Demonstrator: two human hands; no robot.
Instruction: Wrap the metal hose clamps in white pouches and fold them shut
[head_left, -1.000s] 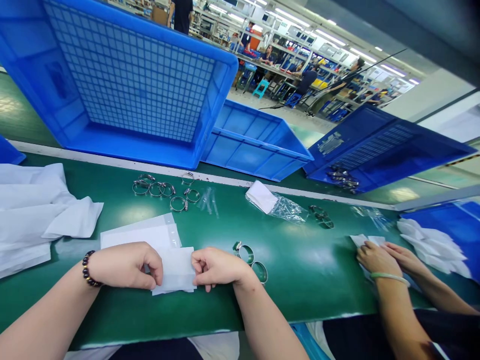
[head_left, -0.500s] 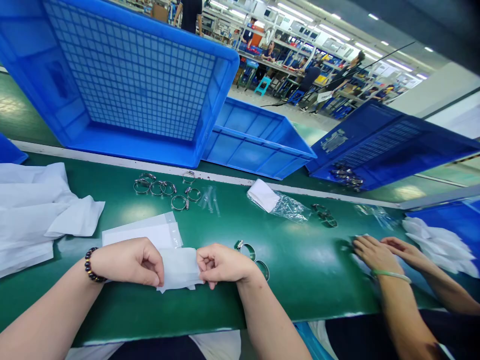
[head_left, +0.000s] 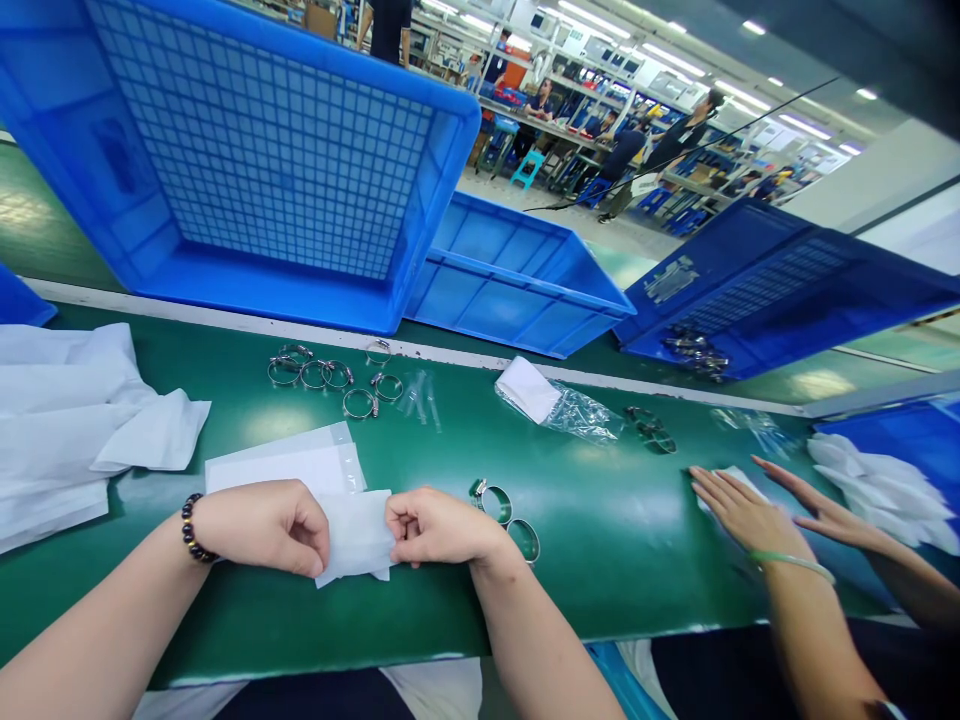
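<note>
A folded white sheet (head_left: 354, 540), thin like paper or soft film, is stretched between my two hands just above the green table. My left hand (head_left: 281, 528) pinches its left edge, with a dark bead bracelet on the wrist. At the opposite edge, my right hand (head_left: 431, 527) has its fingers curled round the sheet. Under and behind my left hand lie flat white sheets in a clear bag (head_left: 285, 460). Two metal hose clamps (head_left: 495, 502) rest on the table to the right of my right hand.
Several hose clamps (head_left: 312, 374) and small clear tubes (head_left: 424, 398) lie farther back. A white bundle (head_left: 52, 420) is at left, a clear plastic bag (head_left: 581, 415) at centre right. Blue crates (head_left: 517, 290) line the back. A co-worker's hands (head_left: 750, 515) press a white piece at right.
My right hand has shifted slightly left, and the sheet between my hands looks a bit narrower. The co-worker's hands have flattened and spread over their white piece.
</note>
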